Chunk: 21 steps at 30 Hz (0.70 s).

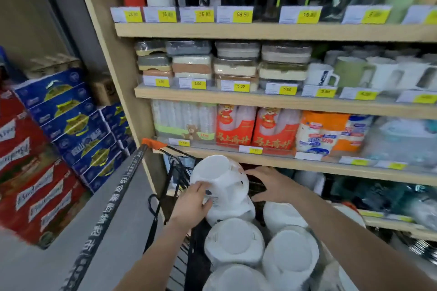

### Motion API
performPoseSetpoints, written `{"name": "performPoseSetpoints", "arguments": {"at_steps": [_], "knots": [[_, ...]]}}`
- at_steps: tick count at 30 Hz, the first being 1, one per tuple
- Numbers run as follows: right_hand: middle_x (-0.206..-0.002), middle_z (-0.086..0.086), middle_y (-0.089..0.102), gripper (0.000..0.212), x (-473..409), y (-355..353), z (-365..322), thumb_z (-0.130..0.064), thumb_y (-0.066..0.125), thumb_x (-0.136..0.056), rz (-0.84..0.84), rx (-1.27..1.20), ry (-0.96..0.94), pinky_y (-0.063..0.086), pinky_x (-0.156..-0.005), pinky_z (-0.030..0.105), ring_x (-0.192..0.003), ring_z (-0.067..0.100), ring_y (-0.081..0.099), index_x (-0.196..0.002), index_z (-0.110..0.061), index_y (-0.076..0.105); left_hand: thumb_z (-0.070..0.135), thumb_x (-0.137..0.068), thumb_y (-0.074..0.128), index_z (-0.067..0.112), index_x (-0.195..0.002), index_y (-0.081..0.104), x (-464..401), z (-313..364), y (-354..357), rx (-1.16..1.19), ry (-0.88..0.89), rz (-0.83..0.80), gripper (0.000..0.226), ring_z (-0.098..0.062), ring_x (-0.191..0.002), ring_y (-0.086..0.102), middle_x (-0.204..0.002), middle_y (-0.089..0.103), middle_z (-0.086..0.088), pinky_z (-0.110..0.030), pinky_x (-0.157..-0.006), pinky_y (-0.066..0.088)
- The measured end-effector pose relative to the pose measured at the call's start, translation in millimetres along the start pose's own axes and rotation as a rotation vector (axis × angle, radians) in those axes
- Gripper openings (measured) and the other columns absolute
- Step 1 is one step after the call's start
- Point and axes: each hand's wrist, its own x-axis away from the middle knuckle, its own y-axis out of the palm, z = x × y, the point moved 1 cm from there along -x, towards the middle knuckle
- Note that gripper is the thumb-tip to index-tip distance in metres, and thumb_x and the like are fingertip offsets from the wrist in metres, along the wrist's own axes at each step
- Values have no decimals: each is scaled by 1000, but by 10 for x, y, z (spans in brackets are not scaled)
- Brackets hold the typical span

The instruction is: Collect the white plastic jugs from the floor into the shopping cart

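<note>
A white plastic jug (222,179) lies tilted on top of other jugs at the far end of the black wire shopping cart (175,172). My left hand (192,203) holds its lower left side, fingers spread over the label. Just right of its handle, my right hand (272,184) hovers with fingers spread, fingertips at or near the jug; contact is unclear. Several more white jugs (234,241) fill the cart below, bottoms up.
The cart's handle bar (113,203) with its orange end cap runs diagonally at left. Wooden shelves (283,99) of containers, mugs and packaged goods stand directly ahead. Stacked blue boxes (71,120) and red boxes (30,186) sit on the grey floor at left.
</note>
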Motion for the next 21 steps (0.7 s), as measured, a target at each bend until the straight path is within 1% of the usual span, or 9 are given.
{"name": "performPoseSetpoints", "arguments": {"at_steps": [2, 4, 7, 10, 13, 15, 17, 18, 21], "knots": [[-144, 2, 35, 68, 316, 17, 121, -38, 64, -85, 33, -4, 59, 35, -106, 38, -134, 23, 32, -144, -31, 31, 35, -94, 47, 16, -133, 48, -61, 197, 44, 44, 66, -30, 43, -21, -111, 55, -130, 51, 0, -34, -91, 44], [-142, 2, 41, 59, 650, 63, 294, -37, 60, -89, 54, 0, 125, 35, -104, 33, -131, 21, 38, -142, -26, 36, 42, -91, 42, 17, -131, 49, -113, 460, 148, 102, 127, -76, 47, -22, -110, 56, -125, 53, 0, -37, -87, 47], [-142, -1, 43, 53, 1228, 147, 571, -35, 57, -92, 38, -64, 259, 35, -102, 28, -128, 18, 42, -140, -21, 40, 35, -94, 49, 20, -130, 48, -165, 993, 331, 158, 212, -173, 39, -20, -106, 57, -118, 57, 1, -34, -85, 47], [-124, 3, 55, 42, 1814, 245, 855, -30, 60, -91, 90, -225, 377, 44, -92, 28, -110, 19, 54, -130, -19, 50, 33, -91, 57, 21, -121, 52, -156, 1606, 501, 207, 320, -315, 32, -18, -92, 59, -99, 60, 4, -34, -82, 48], [-104, -6, 56, 41, 2365, 360, 1113, -30, 62, -90, 210, -358, 475, 42, -80, 19, -91, 12, 56, -128, -20, 52, 30, -91, 59, 20, -110, 55, -96, 2218, 646, 295, 422, -438, 22, -13, -80, 59, -83, 57, 12, -35, -80, 51], [-102, -6, 58, 35, 2730, 425, 1279, -25, 62, -90, 322, -442, 518, 42, -77, 14, -91, 9, 56, -123, -17, 56, 26, -91, 59, 20, -107, 57, -40, 2621, 750, 365, 448, -459, 17, -7, -74, 57, -80, 57, 15, -30, -78, 51], [-101, -6, 61, 27, 3113, 473, 1462, -22, 60, -91, 424, -505, 546, 48, -81, 19, -88, 7, 58, -117, -16, 61, 22, -91, 59, 23, -103, 57, 23, 3025, 873, 453, 453, -475, 12, -4, -71, 55, -80, 57, 13, -23, -72, 47], [-99, -6, 63, 23, 3304, 496, 1574, -21, 59, -92, 480, -530, 555, 49, -80, 19, -84, 5, 59, -114, -16, 63, 22, -91, 59, 25, -101, 57, 44, 3227, 941, 483, 466, -480, 10, -4, -72, 56, -81, 58, 12, -20, -69, 47], [-87, -3, 67, 12, 3881, 559, 1988, -19, 58, -93, 626, -617, 613, 45, -68, 12, -74, 6, 61, -102, -18, 65, 21, -91, 60, 28, -98, 57, 82, 3869, 1155, 537, 526, -503, 9, -5, -76, 58, -88, 64, 4, -16, -68, 45]]}}
